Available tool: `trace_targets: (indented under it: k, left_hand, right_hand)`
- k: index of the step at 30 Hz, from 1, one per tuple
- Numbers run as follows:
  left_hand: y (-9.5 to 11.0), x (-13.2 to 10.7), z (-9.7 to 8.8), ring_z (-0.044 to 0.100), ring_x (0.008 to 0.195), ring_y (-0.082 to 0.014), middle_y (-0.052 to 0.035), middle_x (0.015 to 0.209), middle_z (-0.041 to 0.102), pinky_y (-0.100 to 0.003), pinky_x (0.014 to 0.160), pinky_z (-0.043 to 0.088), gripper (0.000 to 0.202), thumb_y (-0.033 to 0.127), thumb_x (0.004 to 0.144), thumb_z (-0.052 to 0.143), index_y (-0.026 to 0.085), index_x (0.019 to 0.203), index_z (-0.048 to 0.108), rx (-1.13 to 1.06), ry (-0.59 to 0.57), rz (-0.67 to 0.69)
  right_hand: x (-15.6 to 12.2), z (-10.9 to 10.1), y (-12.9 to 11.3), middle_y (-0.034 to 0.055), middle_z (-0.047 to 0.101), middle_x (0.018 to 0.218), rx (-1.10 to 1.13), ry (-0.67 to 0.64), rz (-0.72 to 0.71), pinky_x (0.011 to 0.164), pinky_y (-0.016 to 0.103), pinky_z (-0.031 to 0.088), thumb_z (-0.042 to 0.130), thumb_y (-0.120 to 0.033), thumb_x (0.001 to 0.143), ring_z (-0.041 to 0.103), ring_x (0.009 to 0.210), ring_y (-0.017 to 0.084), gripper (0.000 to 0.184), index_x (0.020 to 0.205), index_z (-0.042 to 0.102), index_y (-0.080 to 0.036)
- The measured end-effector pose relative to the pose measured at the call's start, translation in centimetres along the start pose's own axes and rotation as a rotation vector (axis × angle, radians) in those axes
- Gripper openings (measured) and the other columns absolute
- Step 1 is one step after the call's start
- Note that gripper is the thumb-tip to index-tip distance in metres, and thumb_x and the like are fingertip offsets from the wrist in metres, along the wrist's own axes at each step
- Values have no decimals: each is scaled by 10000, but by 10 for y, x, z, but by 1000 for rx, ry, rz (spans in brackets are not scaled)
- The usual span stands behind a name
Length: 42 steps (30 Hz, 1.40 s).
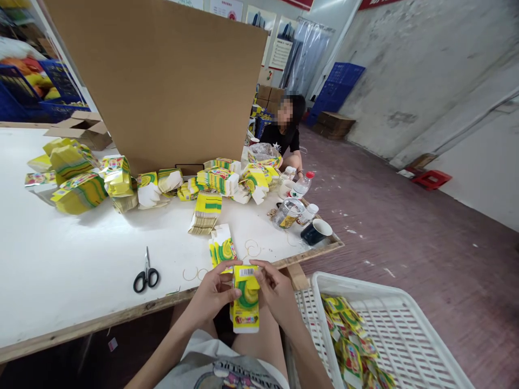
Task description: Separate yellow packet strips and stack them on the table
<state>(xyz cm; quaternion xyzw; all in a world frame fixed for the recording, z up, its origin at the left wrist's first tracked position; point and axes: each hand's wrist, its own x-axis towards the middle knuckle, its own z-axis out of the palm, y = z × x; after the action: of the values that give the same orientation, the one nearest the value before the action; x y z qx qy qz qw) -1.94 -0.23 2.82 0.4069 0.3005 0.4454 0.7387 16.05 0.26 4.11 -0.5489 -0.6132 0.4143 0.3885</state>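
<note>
Over my lap, just off the table's front edge, I hold a small yellow and green printed carton (246, 302) upright between both hands. My left hand (217, 292) grips its left side, thumb across the front. My right hand (275, 289) pinches the upper right edge by the barcode end. Just beyond my fingers, a few flat cartons with white flaps (222, 246) lie on the white table (101, 259). Behind them stands a tight stack of flattened cartons (206, 212). Black-handled scissors (146, 273) rest to the left, and thin rubber bands (252, 248) lie nearby.
A white plastic basket (399, 294) with several small printed packets (351, 351) stands low at my right. A dark mug (316, 232), a clear jar (288, 212) and bottles crowd the table's right corner. A large cardboard sheet (170, 81) rises behind carton piles; another person (286, 129) sits beyond.
</note>
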Motion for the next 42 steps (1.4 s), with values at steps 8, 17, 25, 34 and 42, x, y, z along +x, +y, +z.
trace_targets:
  k: [8,17,25,34,42]
  left_hand:
    - [-20,8,7,667,1082,-276,-104,1153,715,-419,962,496,488,245,802,686,248,1272,554,176,75,87]
    - [-74,24,-56,191,1472,-348,-188,1502,432,-602,1177,71,629,127,746,616,171,1359,480,873,291,70]
    - [-79,21,-59,302,1441,-325,-171,1465,491,-535,1201,115,596,174,719,679,182,1298,534,712,312,92]
    - [-39,25,-43,590,1218,-302,-145,1269,662,-446,1037,456,546,552,829,608,175,1223,583,116,382,94]
    - [-26,15,-16,718,919,-290,-125,947,772,-388,849,559,509,520,654,803,156,1002,724,-163,202,19]
  right_hand:
    - [-19,-41,-13,87,673,894,-181,143,-99,781,400,465,577,-487,866,596,854,276,282,881,733,-253]
    - [8,-27,31,101,701,1049,-445,124,34,952,454,380,692,-378,769,576,1045,330,236,971,717,-257]
    - [75,67,70,87,731,808,-293,181,139,860,395,420,677,-196,691,630,943,300,51,719,642,-221]
    - [46,46,55,65,725,737,240,107,165,695,371,541,649,-580,742,687,716,235,405,849,612,-191]
    - [6,41,28,69,740,764,461,52,169,747,389,557,766,-602,669,704,744,239,468,845,698,-175]
